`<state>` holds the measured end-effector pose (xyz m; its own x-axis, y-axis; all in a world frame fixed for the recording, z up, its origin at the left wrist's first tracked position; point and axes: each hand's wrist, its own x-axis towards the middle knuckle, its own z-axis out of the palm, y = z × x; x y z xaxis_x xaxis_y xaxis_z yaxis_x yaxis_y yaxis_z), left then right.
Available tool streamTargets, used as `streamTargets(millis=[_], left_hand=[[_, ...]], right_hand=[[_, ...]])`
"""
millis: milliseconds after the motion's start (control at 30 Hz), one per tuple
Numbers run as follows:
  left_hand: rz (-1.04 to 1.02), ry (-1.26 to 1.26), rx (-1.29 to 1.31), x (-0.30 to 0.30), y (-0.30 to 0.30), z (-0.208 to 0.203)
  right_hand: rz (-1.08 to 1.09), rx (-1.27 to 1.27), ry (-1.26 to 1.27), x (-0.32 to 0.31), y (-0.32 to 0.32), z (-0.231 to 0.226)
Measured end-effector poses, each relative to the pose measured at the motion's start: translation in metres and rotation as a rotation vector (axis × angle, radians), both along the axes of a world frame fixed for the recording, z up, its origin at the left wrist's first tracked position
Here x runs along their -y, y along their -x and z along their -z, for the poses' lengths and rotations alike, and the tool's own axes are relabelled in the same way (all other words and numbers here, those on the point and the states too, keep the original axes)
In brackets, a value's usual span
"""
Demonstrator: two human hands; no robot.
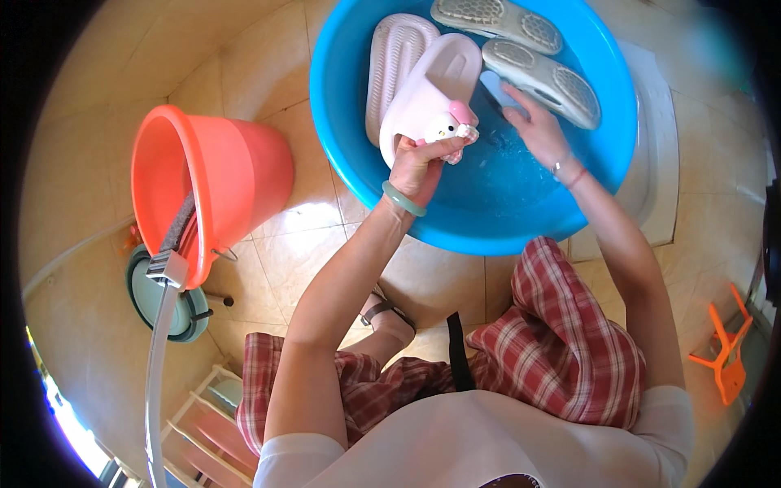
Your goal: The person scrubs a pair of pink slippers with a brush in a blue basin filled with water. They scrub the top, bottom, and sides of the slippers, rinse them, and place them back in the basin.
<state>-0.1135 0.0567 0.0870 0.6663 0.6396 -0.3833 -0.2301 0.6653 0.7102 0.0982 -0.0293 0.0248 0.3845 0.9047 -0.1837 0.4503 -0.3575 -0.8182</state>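
Note:
My left hand [416, 169] grips a pale pink slipper [427, 93] by the end with a white and pink cartoon figure [449, 126] on it. In my right hand [538, 137] is a light blue brush [493, 84], held just right of that slipper; its bristle side is mostly hidden. Another pink slipper [392, 61] leans at the tub's left wall. Two greyish-white shoes [541, 80] with honeycomb-patterned soles lie toward the far right of the big blue tub [324, 114]. Water [492, 195] with ripples covers the tub's bottom below my hands.
An orange-red bucket [252, 167] lies tilted at left, with a mop-like tool [167, 264] and its pale handle across the rim. Beside it is a teal basin [191, 313]. A white fixture [659, 154] stands behind the tub's right side; an orange chair-shaped item [726, 350] is far right.

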Motion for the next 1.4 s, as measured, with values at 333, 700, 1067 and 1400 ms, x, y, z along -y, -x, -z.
streamTargets(millis=[333, 700, 1067, 1400], left_hand=[[0.104, -0.481, -0.514, 0.028, -0.012, 0.031], [0.16, -0.486, -0.501, 0.03, -0.003, 0.012], [-0.208, 0.452, 0.118, 0.003, 0.011, -0.045], [-0.195, 0.573, 0.032, 0.015, 0.005, -0.022]], right_hand=[[-0.191, 0.353, -0.202, -0.045, 0.006, -0.046], [-0.13, 0.275, -0.013, -0.036, -0.004, -0.022], [0.062, -0.331, 0.022, -0.038, -0.009, -0.01], [0.017, 0.013, 0.108, -0.039, 0.002, 0.046]])
